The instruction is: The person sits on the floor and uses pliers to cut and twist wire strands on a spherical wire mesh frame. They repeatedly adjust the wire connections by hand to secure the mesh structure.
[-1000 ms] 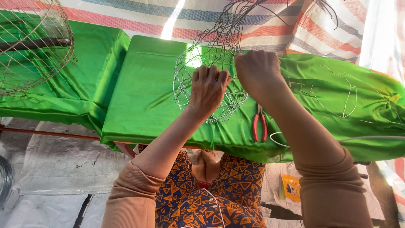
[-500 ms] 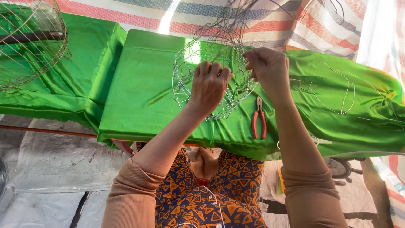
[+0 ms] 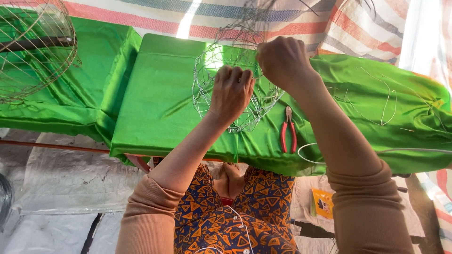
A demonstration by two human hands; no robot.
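Left hand (image 3: pixel 231 94) curled round the wire frame (image 3: pixel 235 84) to steady it on the green bench (image 3: pixel 155 94), right hand (image 3: pixel 281 61) just beyond, fisted on a wire strand, pliers (image 3: pixel 288 129) near the right wrist.

Both arms in snug peach-tan long sleeves, ribbed-looking knit, cuffs ending mid-forearm. Left hand (image 3: pixel 230 94) bare, no rings or gloves showing. Right hand (image 3: pixel 282 61) bare too. Lower down, garment in orange with navy triangle print, busy pattern. Thin white cord trailing across that print near bottom edge.
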